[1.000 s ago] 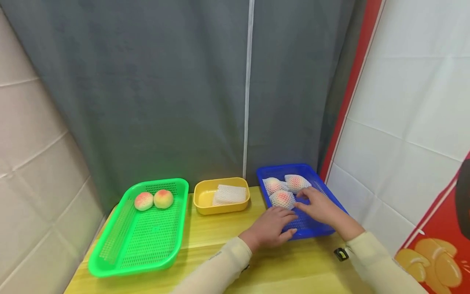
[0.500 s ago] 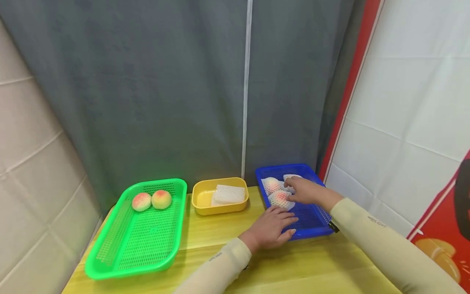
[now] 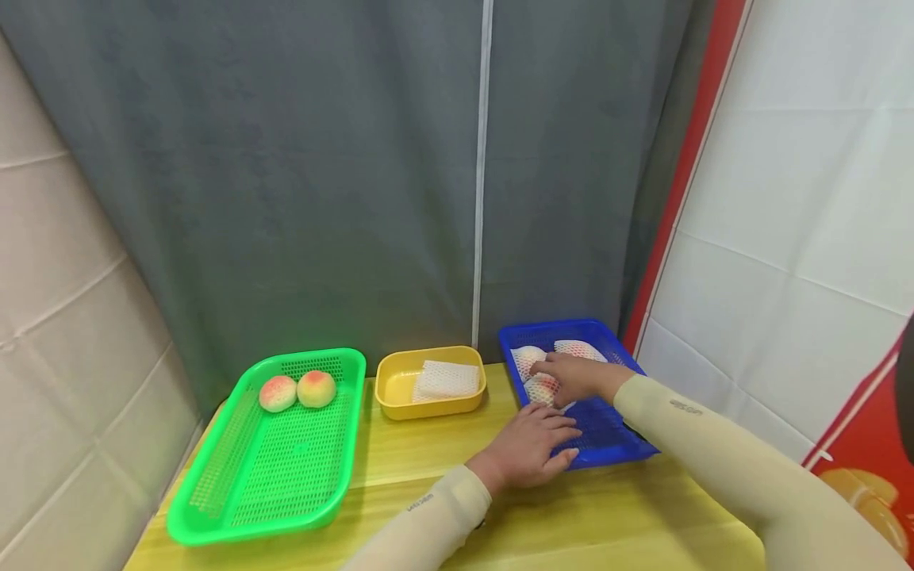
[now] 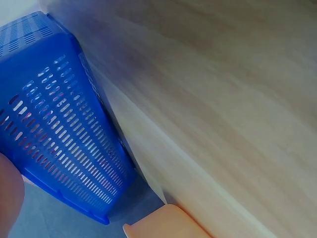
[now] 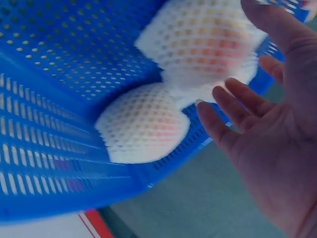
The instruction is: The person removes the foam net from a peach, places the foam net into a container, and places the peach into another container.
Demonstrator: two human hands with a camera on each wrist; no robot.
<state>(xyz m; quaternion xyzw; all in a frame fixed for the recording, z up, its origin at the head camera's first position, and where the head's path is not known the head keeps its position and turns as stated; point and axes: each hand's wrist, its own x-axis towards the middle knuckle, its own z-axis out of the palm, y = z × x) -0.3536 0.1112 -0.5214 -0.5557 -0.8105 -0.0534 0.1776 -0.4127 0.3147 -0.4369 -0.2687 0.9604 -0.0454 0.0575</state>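
Observation:
A blue basket (image 3: 607, 438) at the right holds three peaches in white foam nets. My right hand (image 3: 578, 376) reaches into it, thumb and fingers spread over the front netted peach (image 3: 541, 390) and partly hiding it. Beside that lie the left netted peach (image 3: 527, 358) and the back right one (image 3: 580, 347). In the right wrist view, the fingertips of my right hand (image 5: 277, 124) are right at the edge of a netted peach (image 5: 203, 49). My left hand (image 3: 524, 446) rests at the basket's near left rim, fingers extended. The left wrist view shows the basket's slotted side (image 4: 64, 124).
A yellow container (image 3: 400, 408) with folded white foam nets (image 3: 446, 379) stands at the back middle. Left of it is a green basket (image 3: 300, 468) with two bare peaches (image 3: 316, 388). All stand on a wooden table (image 3: 400, 460) before a grey curtain (image 3: 343, 198).
My right hand has moved left within the blue basket, from the back right netted peach to over the front one. My left hand has stayed at the rim.

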